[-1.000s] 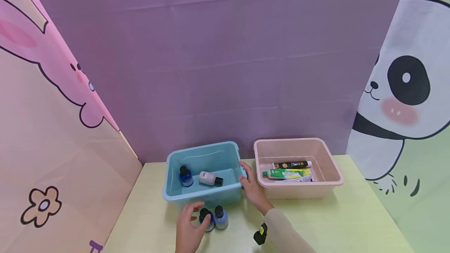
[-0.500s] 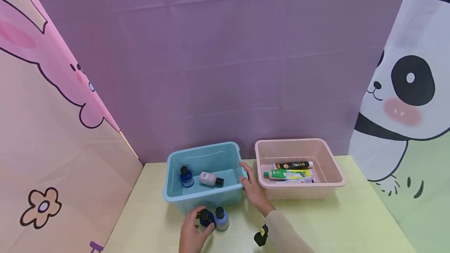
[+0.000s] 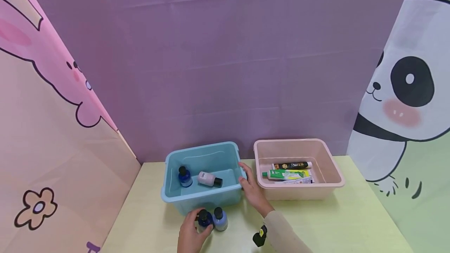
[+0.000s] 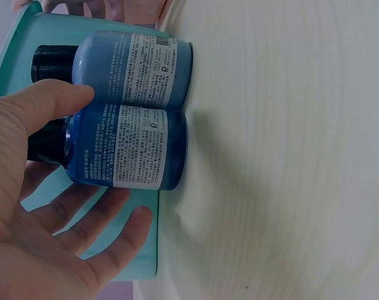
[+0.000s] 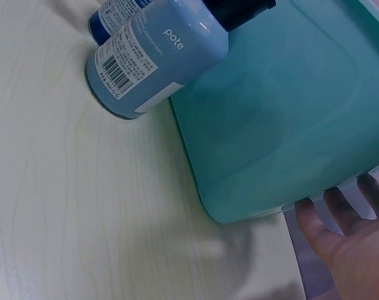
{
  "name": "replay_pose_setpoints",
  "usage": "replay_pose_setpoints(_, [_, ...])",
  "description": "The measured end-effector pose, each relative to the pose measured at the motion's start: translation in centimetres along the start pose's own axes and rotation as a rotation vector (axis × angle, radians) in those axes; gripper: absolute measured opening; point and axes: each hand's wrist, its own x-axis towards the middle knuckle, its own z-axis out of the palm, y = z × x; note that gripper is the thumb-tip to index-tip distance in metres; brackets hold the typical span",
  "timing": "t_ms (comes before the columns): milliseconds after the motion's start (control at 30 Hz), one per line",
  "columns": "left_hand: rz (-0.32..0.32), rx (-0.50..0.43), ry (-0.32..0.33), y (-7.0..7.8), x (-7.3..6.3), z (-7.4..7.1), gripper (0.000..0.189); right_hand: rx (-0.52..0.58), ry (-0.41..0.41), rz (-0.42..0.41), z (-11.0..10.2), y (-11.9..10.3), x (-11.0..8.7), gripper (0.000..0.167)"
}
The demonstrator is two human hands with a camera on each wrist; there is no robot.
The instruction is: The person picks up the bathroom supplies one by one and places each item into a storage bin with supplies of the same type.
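Note:
My left hand (image 3: 191,234) has its thumb and fingers curled round a dark blue bottle (image 3: 205,219) with a black cap, upright on the table. In the left wrist view the thumb (image 4: 58,100) lies across near its neck, and the smaller fingers spread beyond it. A light blue bottle (image 3: 220,221), also black-capped, stands right beside it on the right. Both are in front of a blue plastic bin (image 3: 202,197). At the bin's right end, my right hand (image 3: 254,193) holds the rim. Inside lie a blue bottle (image 3: 185,177) and a pale pink bottle (image 3: 207,179).
A pink bin (image 3: 299,191) stands to the right, holding a black tube (image 3: 291,165), a green and yellow tube (image 3: 286,174) and a white tube (image 3: 299,180). A purple backdrop (image 3: 211,69) rises behind the pale table (image 3: 351,221). A small black object (image 3: 259,237) shows by my right sleeve.
My left hand has moved slightly right and closed in round the dark blue bottle. My right hand has stayed at the blue bin's rim. The bottles and bins have not moved.

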Motion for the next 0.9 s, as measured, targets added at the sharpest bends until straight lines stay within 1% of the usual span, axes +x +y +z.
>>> replay_pose_setpoints(200, [0.013,0.017,0.000,-0.12,0.03,-0.12,0.057,-0.014,-0.001,0.007,-0.03,-0.14,0.04,0.050])
replay_pose_setpoints(367, [0.003,0.009,-0.020,-0.18,0.09,-0.24,0.057,-0.013,-0.003,0.004,-0.02,-0.20,-0.02,0.051])
replay_pose_setpoints(567, [-0.009,0.020,-0.028,-0.26,0.31,-0.18,0.057,-0.019,0.002,0.016,-0.09,-0.11,-0.07,0.049])
replay_pose_setpoints(667, [-0.026,0.020,-0.032,-0.31,0.41,-0.12,0.057,-0.011,0.007,0.020,-0.13,-0.03,-0.04,0.048])
replay_pose_setpoints(833, [-0.046,0.032,-0.043,-0.47,0.57,-0.06,0.058,-0.014,0.004,0.003,-0.11,0.19,0.00,0.049])
replay_pose_setpoints(900, [-0.040,0.035,-0.039,-0.56,0.65,0.02,0.058,-0.013,0.002,-0.001,-0.10,0.17,-0.01,0.049])
